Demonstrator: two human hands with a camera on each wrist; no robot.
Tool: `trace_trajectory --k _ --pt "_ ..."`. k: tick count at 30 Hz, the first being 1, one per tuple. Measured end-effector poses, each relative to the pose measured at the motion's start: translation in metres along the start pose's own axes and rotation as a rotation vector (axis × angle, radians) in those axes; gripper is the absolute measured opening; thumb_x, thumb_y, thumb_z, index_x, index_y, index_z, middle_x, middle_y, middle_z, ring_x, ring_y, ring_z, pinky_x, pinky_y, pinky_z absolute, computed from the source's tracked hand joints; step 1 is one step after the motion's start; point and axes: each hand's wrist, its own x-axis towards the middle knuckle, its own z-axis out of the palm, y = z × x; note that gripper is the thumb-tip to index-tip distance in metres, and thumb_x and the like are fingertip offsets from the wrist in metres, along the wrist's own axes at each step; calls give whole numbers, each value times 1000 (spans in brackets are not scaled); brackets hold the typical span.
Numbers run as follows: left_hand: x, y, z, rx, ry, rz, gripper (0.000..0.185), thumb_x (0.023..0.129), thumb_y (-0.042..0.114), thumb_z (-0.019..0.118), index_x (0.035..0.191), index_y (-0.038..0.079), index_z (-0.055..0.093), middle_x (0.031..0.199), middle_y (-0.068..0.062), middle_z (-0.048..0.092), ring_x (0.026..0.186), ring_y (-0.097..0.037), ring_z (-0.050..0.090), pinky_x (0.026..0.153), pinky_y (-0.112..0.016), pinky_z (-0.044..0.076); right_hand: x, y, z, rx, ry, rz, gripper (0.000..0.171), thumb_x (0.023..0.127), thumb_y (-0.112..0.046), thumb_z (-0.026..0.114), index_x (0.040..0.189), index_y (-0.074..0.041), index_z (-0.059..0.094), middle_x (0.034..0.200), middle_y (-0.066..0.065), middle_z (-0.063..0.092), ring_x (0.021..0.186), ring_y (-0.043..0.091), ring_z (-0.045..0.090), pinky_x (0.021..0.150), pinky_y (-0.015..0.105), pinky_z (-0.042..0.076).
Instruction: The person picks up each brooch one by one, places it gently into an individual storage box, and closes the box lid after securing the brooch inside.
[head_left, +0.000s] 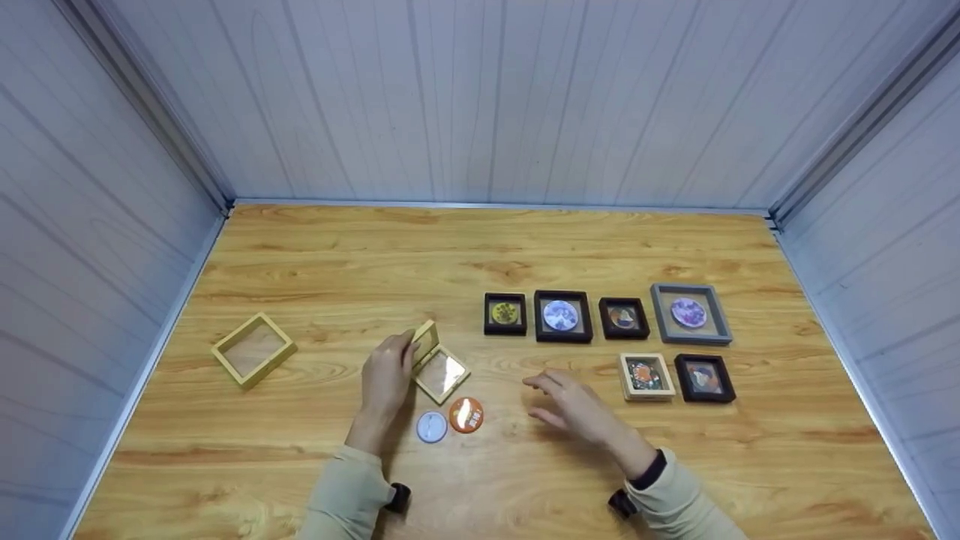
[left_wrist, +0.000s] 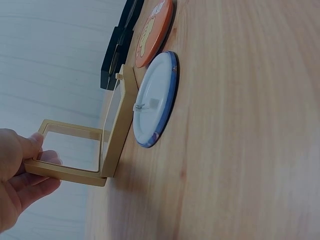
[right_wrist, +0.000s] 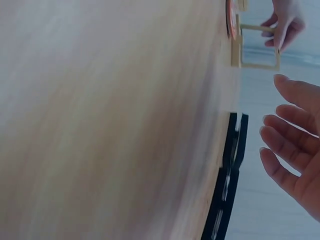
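Left hand (head_left: 386,375) pinching raised lid of hinged light-wood square frame (head_left: 439,369) at bench middle; right hand (head_left: 577,409) hovering beside, fingers spread, holding nothing

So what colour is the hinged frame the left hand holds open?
Light tan wood, clearest in the left wrist view: hinged frame, left hand.

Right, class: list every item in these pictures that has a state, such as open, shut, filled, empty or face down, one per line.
Hinged wooden frame: open, lid held upright by the left hand.
Spare wooden frame: shut, empty.
Six frames at right: shut, each filled with a badge.
White badge: face down, pin side up.
Orange badge: face up.
Right hand: open, holding nothing.
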Motion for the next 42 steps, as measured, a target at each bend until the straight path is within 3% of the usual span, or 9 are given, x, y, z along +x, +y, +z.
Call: trace_trajectory --k 5,11,18,30,42 --pt "0 1 0 -1 -2 -1 21 83 7 61 99 -5 63 86 -14 64 79 -28 61 69 -40 49 11 -5 11 -2 -58 -27 48 74 -26 70 113 -2 55 105 10 54 98 22 52 86 35 44" --pt "-1 0 0 19 -11 -10 21 83 7 61 100 -4 63 88 -14 64 81 -29 62 69 -41 49 26 -14 19 1 -191 -3 55 77 -34 66 118 -2 51 114 12 52 107 23 47 94 39 37" --pt "-2 1 0 21 -14 -16 22 83 8 61 101 -4 63 89 -14 64 81 -29 62 69 -41 49 40 -23 28 -47 -307 0 65 75 -44 64 123 -2 47 120 12 47 112 23 43 97 38 33" --pt "-1 2 -1 11 -23 -29 22 83 8 60 101 -4 63 89 -15 64 81 -30 61 70 -42 49 60 -34 44 -103 -329 -66 72 69 -46 69 124 -5 48 114 7 48 103 19 45 92 35 37" --pt "-2 0 0 32 0 9 21 82 8 61 100 -4 63 88 -14 64 80 -30 62 68 -42 49 65 -39 51 -114 -400 -35 68 67 -41 72 122 -9 49 114 4 48 98 17 46 84 32 40"
